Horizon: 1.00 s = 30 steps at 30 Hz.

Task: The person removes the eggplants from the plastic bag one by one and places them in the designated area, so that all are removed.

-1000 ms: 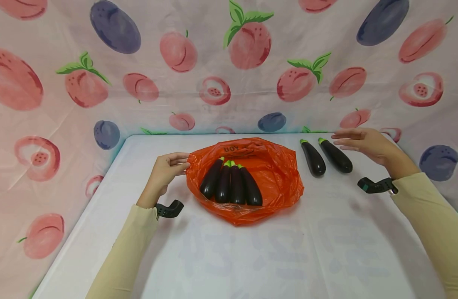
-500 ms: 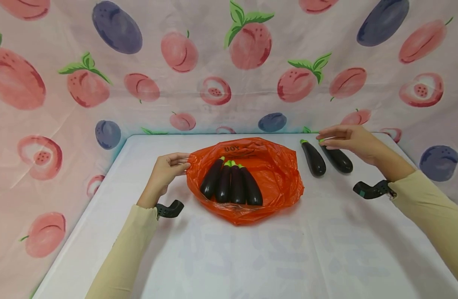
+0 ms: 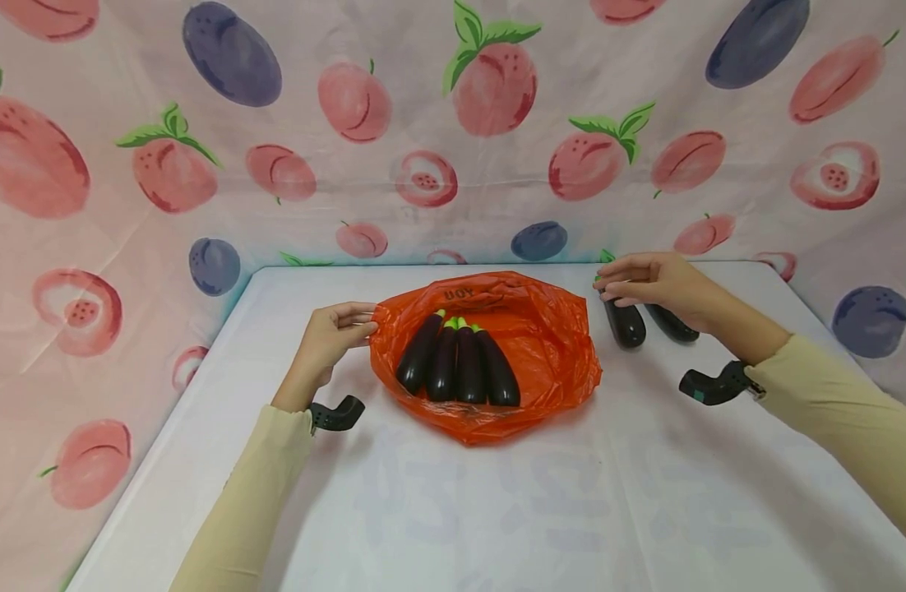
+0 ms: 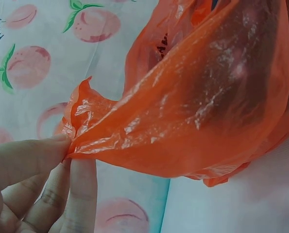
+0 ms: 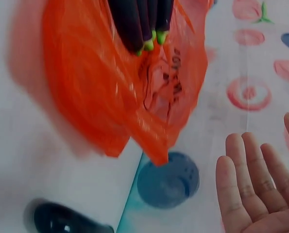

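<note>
An orange-red plastic bag (image 3: 552,358) lies with its mouth wide, several dark eggplants (image 3: 468,370) with green stem ends side by side inside it. My left hand (image 3: 322,345) pinches the bag's left edge between thumb and fingers, and the left wrist view shows the film (image 4: 149,131) pulled taut. To the bag's right, my right hand (image 3: 667,288) hovers over two loose eggplants, fingers extended and holding nothing. It partly covers the nearer-to-bag eggplant (image 3: 628,327) and the other eggplant (image 3: 675,325). In the right wrist view, the fingers (image 5: 253,184) are apart from an eggplant (image 5: 66,218).
A white-covered table (image 3: 497,510) bears everything. Behind and to the left hangs a cloth (image 3: 290,82) printed with peaches and plums. Black wrist cameras (image 3: 338,413) sit on both forearms.
My right hand has moved left, from beside the rightmost loose eggplant to above the one closer to the bag. The left hand and bag stay where they were.
</note>
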Available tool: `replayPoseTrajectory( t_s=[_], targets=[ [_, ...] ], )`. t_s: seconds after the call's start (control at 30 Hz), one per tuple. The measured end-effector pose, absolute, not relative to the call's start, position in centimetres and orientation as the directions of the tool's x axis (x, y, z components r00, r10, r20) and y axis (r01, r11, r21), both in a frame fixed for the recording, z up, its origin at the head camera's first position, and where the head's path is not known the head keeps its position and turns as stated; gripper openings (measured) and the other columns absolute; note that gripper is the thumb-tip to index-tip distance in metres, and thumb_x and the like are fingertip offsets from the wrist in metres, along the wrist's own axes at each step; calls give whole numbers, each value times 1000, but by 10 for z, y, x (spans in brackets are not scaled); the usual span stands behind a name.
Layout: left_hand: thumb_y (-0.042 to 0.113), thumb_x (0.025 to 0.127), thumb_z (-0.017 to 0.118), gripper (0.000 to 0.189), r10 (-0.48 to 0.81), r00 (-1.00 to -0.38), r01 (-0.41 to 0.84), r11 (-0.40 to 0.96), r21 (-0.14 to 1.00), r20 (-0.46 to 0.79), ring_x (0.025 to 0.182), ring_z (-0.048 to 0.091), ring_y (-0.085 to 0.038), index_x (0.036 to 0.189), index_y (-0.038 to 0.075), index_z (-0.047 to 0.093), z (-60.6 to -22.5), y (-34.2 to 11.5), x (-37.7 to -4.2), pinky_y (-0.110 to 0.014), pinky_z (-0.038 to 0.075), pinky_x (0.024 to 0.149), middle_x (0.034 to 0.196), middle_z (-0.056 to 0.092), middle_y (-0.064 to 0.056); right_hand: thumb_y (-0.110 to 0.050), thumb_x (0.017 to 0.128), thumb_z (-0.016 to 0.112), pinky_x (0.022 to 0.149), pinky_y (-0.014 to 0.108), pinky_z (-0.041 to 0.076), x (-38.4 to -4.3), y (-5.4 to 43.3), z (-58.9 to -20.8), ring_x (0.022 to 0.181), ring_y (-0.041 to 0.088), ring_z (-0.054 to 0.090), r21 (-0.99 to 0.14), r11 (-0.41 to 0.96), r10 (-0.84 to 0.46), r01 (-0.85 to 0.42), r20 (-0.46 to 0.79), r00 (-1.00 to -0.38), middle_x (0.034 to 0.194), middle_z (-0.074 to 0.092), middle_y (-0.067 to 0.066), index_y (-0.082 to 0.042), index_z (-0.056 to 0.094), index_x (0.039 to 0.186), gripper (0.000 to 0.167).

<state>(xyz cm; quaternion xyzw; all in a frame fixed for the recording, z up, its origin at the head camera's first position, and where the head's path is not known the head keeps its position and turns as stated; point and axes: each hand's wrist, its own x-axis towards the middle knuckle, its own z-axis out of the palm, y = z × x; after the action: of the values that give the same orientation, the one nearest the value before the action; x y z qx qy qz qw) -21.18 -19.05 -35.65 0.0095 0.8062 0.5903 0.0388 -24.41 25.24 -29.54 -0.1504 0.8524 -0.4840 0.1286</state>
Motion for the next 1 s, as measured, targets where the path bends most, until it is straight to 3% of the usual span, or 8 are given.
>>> replayPoseTrajectory(
  t_s=[0.23, 0.4, 0.57, 0.73, 1.0],
  targets=[
    [8, 90, 61, 34, 60, -997, -25, 294, 955, -45, 79, 65, -3, 122, -3, 58, -358, -192, -212, -23, 57, 76, 112, 65, -19, -25, 91, 62, 86, 28, 56, -244, 231, -297, 98, 11, 66, -816, 562, -415, -136, -136, -899, 122, 62, 19, 0, 53, 128, 45],
    [8, 90, 61, 34, 59, -997, -23, 288, 957, -42, 79, 65, -3, 122, -3, 59, -359, -192, -212, -24, 58, 76, 109, 66, -16, -26, 91, 62, 90, 39, 54, -244, 215, -297, 101, 20, 65, -800, 578, -477, -160, -172, -862, 120, 62, 21, 2, 53, 127, 47],
    [7, 90, 61, 34, 58, -997, -23, 284, 959, -41, 79, 65, -2, 121, -3, 59, -359, -192, -212, -24, 58, 76, 104, 67, -11, -22, 91, 62, 89, 41, 54, -246, 203, -300, 99, 23, 66, -798, 580, -506, -164, -194, -841, 120, 62, 23, 4, 54, 125, 44],
    [7, 90, 61, 34, 59, -998, -19, 286, 958, -38, 79, 65, -2, 121, -3, 59, -359, -192, -212, -23, 57, 75, 105, 67, -11, -23, 91, 62, 88, 39, 55, -250, 194, -305, 102, 29, 65, -780, 610, -519, -139, -261, -814, 119, 63, 21, 2, 52, 127, 45],
    [8, 90, 61, 33, 55, -998, -24, 296, 955, -42, 79, 65, -3, 121, -3, 59, -359, -193, -212, -24, 58, 76, 106, 67, -12, -21, 92, 61, 87, 38, 55, -257, 179, -312, 101, 27, 66, -760, 645, -521, -76, -365, -772, 117, 64, 21, 1, 55, 124, 40]
  ],
)
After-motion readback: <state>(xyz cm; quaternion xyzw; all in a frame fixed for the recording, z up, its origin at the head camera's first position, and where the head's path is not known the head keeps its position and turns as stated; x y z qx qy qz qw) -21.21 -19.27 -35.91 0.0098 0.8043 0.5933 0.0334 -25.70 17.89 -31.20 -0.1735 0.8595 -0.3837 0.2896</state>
